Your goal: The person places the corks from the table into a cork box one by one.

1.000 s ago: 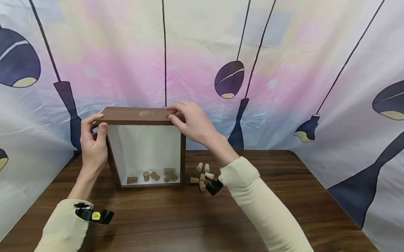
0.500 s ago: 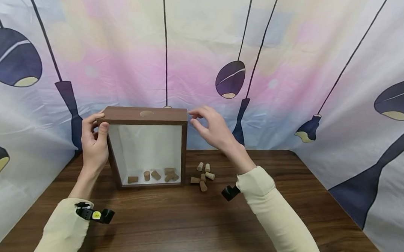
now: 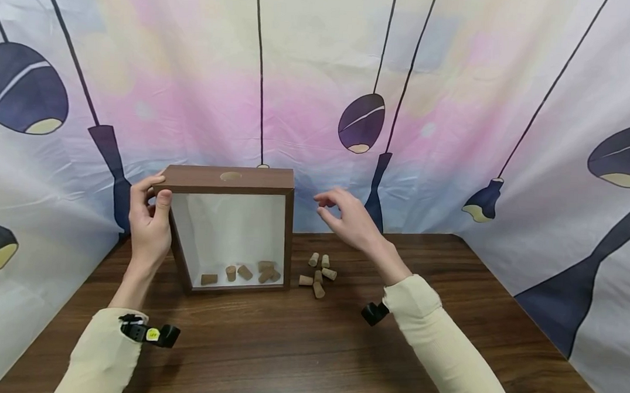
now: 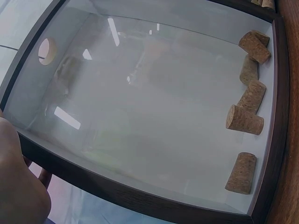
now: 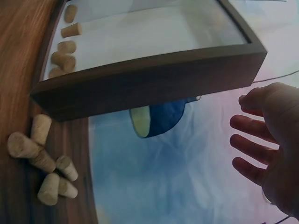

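A shadow box (image 3: 263, 179) with a brown wooden frame and a clear front stands upright on the table. Its top edge has a round hole (image 4: 47, 51). Several corks (image 4: 240, 173) lie inside along the bottom. My left hand (image 3: 148, 230) grips the box's upper left corner, thumb on the front and fingers over the top and side. To the right of the box, my right hand (image 3: 352, 220) hangs in the air with its fingers loosely bent and nothing in them. Beneath it, several loose corks (image 3: 329, 274) lie on the table beside the box's lower right corner.
The dark wood table (image 3: 266, 347) runs back to a printed fabric curtain (image 3: 310, 55) just behind the box. More curtain closes in on the left and right sides. A small black camera (image 3: 375, 313) is strapped to the right wrist, another (image 3: 168, 336) to the left.
My right hand has come off the top right corner of the box and moved right and down, away from it. The left hand keeps its grip, and the corks lie as before.
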The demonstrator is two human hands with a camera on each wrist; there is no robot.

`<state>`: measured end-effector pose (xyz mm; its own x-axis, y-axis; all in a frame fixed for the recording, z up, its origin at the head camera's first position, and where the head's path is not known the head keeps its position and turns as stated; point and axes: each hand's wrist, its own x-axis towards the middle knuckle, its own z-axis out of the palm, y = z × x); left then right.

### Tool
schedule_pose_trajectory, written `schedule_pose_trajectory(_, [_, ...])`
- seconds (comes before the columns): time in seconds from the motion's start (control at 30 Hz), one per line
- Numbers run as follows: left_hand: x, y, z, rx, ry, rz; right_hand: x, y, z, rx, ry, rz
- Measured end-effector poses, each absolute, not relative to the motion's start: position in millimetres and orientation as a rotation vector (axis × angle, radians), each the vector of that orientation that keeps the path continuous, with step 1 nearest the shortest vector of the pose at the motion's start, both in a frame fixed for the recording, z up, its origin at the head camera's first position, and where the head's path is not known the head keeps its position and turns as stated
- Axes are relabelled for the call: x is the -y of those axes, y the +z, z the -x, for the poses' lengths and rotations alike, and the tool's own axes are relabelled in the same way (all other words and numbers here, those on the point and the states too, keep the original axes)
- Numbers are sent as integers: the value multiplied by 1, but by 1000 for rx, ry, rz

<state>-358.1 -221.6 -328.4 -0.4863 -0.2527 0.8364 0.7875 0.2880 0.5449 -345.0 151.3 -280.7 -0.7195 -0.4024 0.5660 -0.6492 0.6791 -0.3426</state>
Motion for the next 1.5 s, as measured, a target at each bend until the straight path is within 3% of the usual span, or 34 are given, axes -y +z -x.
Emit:
schedule_pose_trajectory(0.7, [221, -329, 358, 1604, -1380, 512, -179, -352, 352, 2606, 788, -801])
schedule_pose_trajectory(1.5, [219, -327, 354, 1628, -1363, 486, -193, -404, 361, 2879, 771, -792])
